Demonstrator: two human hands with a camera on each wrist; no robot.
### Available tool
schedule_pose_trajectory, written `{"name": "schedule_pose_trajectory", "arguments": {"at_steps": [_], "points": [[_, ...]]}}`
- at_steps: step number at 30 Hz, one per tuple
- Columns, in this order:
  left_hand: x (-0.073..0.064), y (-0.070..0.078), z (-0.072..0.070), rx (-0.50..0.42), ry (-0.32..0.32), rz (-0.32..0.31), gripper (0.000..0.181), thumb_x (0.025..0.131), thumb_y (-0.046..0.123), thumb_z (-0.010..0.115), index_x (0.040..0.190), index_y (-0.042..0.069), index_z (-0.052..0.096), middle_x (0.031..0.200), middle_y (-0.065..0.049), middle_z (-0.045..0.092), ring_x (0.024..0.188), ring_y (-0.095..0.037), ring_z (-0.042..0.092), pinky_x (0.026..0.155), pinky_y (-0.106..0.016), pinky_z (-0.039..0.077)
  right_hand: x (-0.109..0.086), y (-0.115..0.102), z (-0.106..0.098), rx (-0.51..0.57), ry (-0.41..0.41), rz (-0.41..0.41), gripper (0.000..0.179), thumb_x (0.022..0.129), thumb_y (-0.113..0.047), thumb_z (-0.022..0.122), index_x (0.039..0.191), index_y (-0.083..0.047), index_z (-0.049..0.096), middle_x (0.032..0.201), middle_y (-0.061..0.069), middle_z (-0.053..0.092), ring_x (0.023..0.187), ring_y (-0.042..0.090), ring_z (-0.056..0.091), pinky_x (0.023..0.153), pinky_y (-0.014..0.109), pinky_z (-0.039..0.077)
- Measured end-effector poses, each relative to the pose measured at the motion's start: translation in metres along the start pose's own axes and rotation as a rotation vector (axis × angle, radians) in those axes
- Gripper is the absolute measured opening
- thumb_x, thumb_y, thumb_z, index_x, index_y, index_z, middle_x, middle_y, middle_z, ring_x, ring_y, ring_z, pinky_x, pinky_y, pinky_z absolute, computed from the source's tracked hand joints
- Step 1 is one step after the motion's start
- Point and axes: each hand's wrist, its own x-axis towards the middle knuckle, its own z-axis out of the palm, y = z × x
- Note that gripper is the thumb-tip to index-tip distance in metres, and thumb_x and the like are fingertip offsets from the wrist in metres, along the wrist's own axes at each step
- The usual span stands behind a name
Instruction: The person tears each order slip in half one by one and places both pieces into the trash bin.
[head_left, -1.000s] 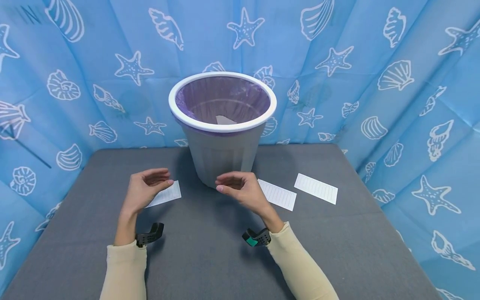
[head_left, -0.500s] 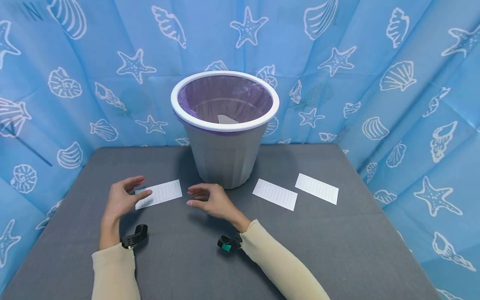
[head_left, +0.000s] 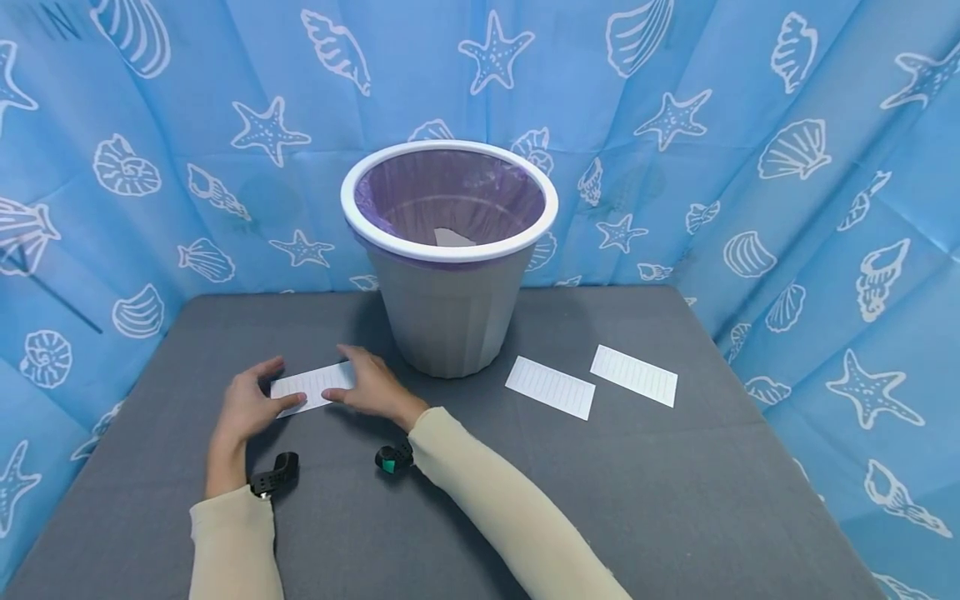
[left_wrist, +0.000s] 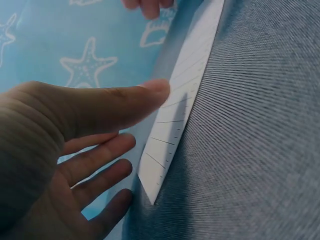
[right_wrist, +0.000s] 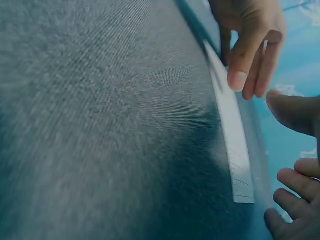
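Note:
A white slip of paper (head_left: 318,385) printed with ruled lines lies flat on the grey cloth at the left. At its left end is my left hand (head_left: 247,406), thumb over the slip and fingers spread and relaxed beyond its far edge. My right hand (head_left: 375,388) reaches across to the right end, thumb and fingers apart and partly covering that corner. From the left wrist view, the thumb (left_wrist: 135,102) overlaps the slip's edge while the other fingers hang loosely behind it. Neither hand grips the paper. In the right wrist view, both hands hover around the slip (right_wrist: 234,135).
Behind the hands stands a grey waste bin (head_left: 450,317) with a white rim and purple liner; a pale piece (head_left: 452,238) shows inside. Two more lined slips, one nearer (head_left: 551,388) and one farther right (head_left: 634,376), lie on the cloth. A blue shell-print curtain (head_left: 480,67) encloses the table.
My right hand has swept left from in front of the bin to the left slip's right end. My left hand first moved left, uncovering the slip, and now stays near its left end.

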Motion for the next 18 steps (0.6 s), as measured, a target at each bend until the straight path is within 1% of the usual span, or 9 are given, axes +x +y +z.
{"name": "schedule_pose_trajectory", "arguments": {"at_steps": [4, 7, 9, 13, 15, 18], "points": [[0.001, -0.002, 0.002, 0.038, -0.019, 0.004, 0.078, 0.086, 0.011, 0.081, 0.146, -0.015, 0.039, 0.147, -0.037, 0.041, 0.136, -0.054, 0.035, 0.106, -0.068, 0.030, 0.007, -0.001, 0.010, -0.135, -0.079, 0.020, 0.079, 0.096, -0.037, 0.072, 0.158, -0.008, 0.033, 0.163, 0.007, 0.033, 0.151, 0.017, 0.026, 0.119, 0.035, 0.025], [0.001, -0.002, 0.004, 0.068, -0.021, 0.015, 0.074, 0.086, 0.011, 0.081, 0.144, -0.015, 0.042, 0.143, -0.037, 0.046, 0.133, -0.054, 0.039, 0.105, -0.067, 0.032, 0.008, -0.001, 0.015, -0.233, -0.116, 0.021, 0.076, 0.098, -0.038, 0.068, 0.159, -0.009, 0.032, 0.163, 0.004, 0.032, 0.152, 0.016, 0.022, 0.121, 0.035, 0.021], [0.001, -0.001, 0.004, 0.073, -0.019, 0.026, 0.071, 0.085, 0.010, 0.082, 0.142, -0.015, 0.045, 0.139, -0.036, 0.050, 0.129, -0.053, 0.044, 0.103, -0.066, 0.035, 0.008, -0.001, 0.017, -0.280, -0.116, 0.021, 0.073, 0.099, -0.037, 0.068, 0.158, -0.010, 0.034, 0.162, 0.003, 0.035, 0.151, 0.016, 0.025, 0.120, 0.036, 0.022], [0.000, 0.003, 0.003, 0.044, -0.029, 0.036, 0.067, 0.082, 0.004, 0.083, 0.137, -0.016, 0.050, 0.129, -0.035, 0.058, 0.114, -0.047, 0.055, 0.093, -0.059, 0.043, 0.008, -0.002, 0.016, -0.307, -0.077, 0.021, 0.066, 0.097, -0.032, 0.072, 0.153, -0.013, 0.043, 0.154, 0.002, 0.046, 0.143, 0.017, 0.037, 0.116, 0.038, 0.030], [0.000, 0.005, 0.002, 0.031, -0.054, 0.027, 0.066, 0.082, 0.003, 0.083, 0.136, -0.016, 0.051, 0.128, -0.035, 0.058, 0.109, -0.045, 0.057, 0.090, -0.057, 0.045, 0.008, -0.002, 0.016, -0.312, -0.059, 0.020, 0.065, 0.095, -0.031, 0.074, 0.151, -0.015, 0.046, 0.148, 0.001, 0.050, 0.138, 0.017, 0.042, 0.114, 0.039, 0.032], [0.000, 0.006, 0.002, 0.030, -0.103, 0.007, 0.063, 0.083, 0.005, 0.083, 0.135, -0.014, 0.053, 0.129, -0.035, 0.056, 0.108, -0.043, 0.056, 0.090, -0.057, 0.046, 0.009, -0.003, 0.016, -0.315, -0.053, 0.031, 0.066, 0.091, -0.031, 0.079, 0.149, -0.017, 0.050, 0.141, 0.000, 0.052, 0.132, 0.017, 0.044, 0.114, 0.041, 0.033]]}}
